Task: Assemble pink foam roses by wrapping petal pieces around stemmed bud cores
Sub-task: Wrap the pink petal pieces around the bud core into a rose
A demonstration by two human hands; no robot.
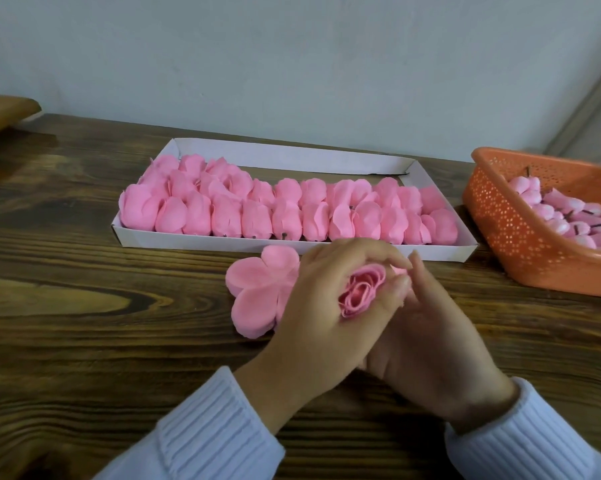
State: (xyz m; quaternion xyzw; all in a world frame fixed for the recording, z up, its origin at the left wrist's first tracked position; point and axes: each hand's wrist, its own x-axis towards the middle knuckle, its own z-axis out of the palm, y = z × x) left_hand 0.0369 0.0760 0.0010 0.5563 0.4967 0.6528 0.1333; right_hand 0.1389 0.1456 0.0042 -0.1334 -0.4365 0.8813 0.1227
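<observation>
**In front of the tray: rose mid-wrap, notes on handling**

Dead centre of the table, the rose sits between both hands, its coiled petals facing up at the camera. The left hand has its fingers curled over the rose from the 9 o'clock side and grips it. The right hand is pushed in from 3 o'clock, fingers against the rose's side. I honestly can't tell if they're pinching or just pressing.

My guess is this foam weighs next to nothing and is soft and springy, so it'll dent or crease if squeezed hard. I'd hold it low around the base where the layers bunch up, not by the thin rims.

A petal stack lies flat on the table at 9 o'clock of the rose, touching the left hand.

Containers:
- The white tray at 12 o'clock is packed with pink roses in rough rows, with a few dark stem ends showing along the near edge. The far strip shows bare card.
- The orange basket at 2 o'clock holds a loose pile of buds with dark stems.
</observation>
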